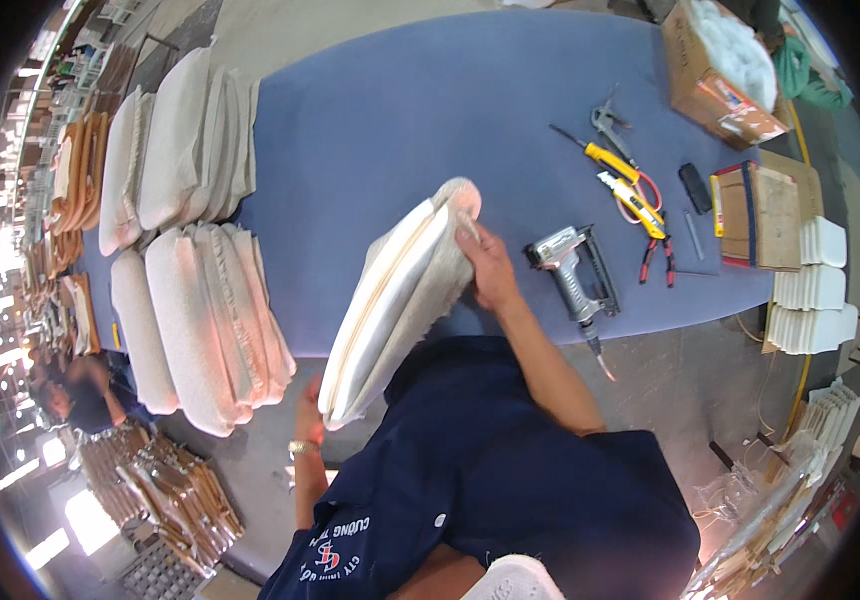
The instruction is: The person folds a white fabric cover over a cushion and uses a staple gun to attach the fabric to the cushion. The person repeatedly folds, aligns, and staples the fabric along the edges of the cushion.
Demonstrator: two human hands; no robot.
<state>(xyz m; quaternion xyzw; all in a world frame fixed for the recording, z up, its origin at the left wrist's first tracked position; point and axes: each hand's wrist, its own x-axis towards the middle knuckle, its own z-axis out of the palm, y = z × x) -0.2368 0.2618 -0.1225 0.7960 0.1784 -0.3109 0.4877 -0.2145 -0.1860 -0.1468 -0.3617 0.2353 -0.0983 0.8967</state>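
Observation:
A light upholstered seat cushion point(385, 290) is held up on edge between my hands, tilted with its top end to the right. A white face and a tan seam or board edge run along its length; rough grey fabric hangs at its right side. My right hand point(490, 265) is closed round the upper right edge, thumb on the fabric. At the lower left end, my left hand point(311, 405) is against the cushion, its fingers mostly hidden behind it. Right of my right hand, a silver staple gun point(575, 275) with its hose lies on the blue table point(380, 110).
Stacks of similar cushions point(185, 320) stand at the table's left. Cutters, a yellow knife point(630, 205), red-handled pliers point(657, 262) and an air blow gun point(612, 130) lie right. A carton of white stuffing point(700, 85) and piled white panels point(810, 290) are beyond. Another person point(90, 390) is far left.

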